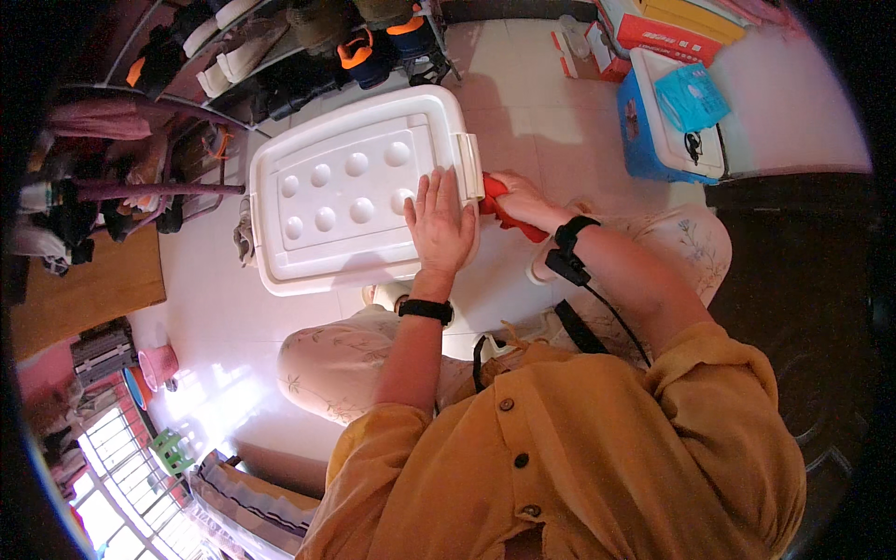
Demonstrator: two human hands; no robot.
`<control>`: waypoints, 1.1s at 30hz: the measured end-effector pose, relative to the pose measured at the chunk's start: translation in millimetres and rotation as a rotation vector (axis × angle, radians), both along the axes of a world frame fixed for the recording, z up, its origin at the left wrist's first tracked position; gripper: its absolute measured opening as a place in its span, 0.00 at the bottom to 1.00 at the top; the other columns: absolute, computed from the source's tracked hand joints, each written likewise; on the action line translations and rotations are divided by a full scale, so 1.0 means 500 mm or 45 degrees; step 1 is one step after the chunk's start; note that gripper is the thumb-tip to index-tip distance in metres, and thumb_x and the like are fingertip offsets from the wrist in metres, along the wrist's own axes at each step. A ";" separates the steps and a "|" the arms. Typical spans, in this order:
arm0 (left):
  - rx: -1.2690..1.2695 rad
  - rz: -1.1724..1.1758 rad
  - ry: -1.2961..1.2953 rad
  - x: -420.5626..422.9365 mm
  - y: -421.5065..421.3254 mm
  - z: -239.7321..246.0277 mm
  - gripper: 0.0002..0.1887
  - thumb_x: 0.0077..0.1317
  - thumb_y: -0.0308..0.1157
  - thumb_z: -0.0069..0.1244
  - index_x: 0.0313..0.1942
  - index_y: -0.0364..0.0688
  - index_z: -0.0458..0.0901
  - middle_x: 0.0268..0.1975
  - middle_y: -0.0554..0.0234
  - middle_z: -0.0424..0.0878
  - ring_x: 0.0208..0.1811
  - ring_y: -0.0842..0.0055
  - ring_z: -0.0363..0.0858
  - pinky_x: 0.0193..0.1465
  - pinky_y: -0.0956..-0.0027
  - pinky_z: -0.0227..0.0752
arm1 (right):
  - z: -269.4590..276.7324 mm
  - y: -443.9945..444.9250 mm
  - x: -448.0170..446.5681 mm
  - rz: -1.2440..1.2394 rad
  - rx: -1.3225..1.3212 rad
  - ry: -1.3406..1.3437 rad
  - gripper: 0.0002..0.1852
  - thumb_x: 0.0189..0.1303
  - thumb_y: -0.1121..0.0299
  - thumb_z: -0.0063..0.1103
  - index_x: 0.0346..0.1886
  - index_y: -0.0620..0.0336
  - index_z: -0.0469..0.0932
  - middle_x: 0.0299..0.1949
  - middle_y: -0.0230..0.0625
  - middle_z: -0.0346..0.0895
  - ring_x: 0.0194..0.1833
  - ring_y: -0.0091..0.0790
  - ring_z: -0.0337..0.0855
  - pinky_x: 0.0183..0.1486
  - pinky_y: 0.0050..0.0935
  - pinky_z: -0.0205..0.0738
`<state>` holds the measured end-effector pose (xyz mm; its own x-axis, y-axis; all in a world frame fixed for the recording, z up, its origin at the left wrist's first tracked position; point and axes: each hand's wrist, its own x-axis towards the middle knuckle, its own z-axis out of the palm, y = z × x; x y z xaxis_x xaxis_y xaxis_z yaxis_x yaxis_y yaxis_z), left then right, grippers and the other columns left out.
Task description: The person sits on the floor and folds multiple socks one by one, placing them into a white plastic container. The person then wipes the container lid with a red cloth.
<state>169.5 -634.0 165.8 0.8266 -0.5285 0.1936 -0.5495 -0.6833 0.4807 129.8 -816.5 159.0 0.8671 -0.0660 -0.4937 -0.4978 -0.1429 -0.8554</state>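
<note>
A white plastic storage box lid with rows of round bumps lies before me, its box mostly hidden beneath. My left hand rests flat on the lid near its right end, fingers spread. At that end a cream latch is fixed to the rim. Just beside the latch, my right hand grips a red cloth against the box's end. Part of the cloth is hidden by the hand and the rim.
Shoe racks with several shoes stand at the far left. On the right, a blue box with a white lid bears a light-blue packet. Behind it are red cartons. A pink bin and a green stool stand at lower left.
</note>
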 end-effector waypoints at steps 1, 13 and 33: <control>-0.019 0.000 -0.021 -0.001 -0.002 0.000 0.34 0.66 0.43 0.48 0.70 0.42 0.64 0.72 0.51 0.64 0.75 0.54 0.55 0.74 0.39 0.43 | 0.002 0.004 0.002 0.077 -0.392 -0.149 0.19 0.59 0.76 0.50 0.54 0.58 0.78 0.49 0.40 0.79 0.46 0.41 0.81 0.44 0.40 0.78; 0.066 -0.031 -0.065 -0.008 -0.004 -0.006 0.36 0.62 0.35 0.44 0.72 0.42 0.59 0.71 0.49 0.65 0.75 0.51 0.56 0.73 0.37 0.42 | 0.071 0.036 0.035 0.614 -1.362 -0.415 0.13 0.53 0.73 0.56 0.40 0.61 0.85 0.54 0.40 0.76 0.58 0.46 0.71 0.54 0.50 0.69; 0.201 0.479 -0.067 0.043 0.096 -0.021 0.34 0.69 0.43 0.42 0.72 0.37 0.57 0.74 0.38 0.55 0.77 0.52 0.50 0.76 0.41 0.38 | 0.039 0.078 0.261 0.569 -1.580 -0.847 0.32 0.63 0.60 0.59 0.71 0.33 0.64 0.76 0.30 0.53 0.76 0.47 0.49 0.70 0.70 0.47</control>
<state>191.2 -586.0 155.1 0.9590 -0.2179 0.1812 -0.2682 -0.9045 0.3316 260.1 -777.7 178.5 0.9680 0.1886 0.1654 0.2098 -0.9701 -0.1220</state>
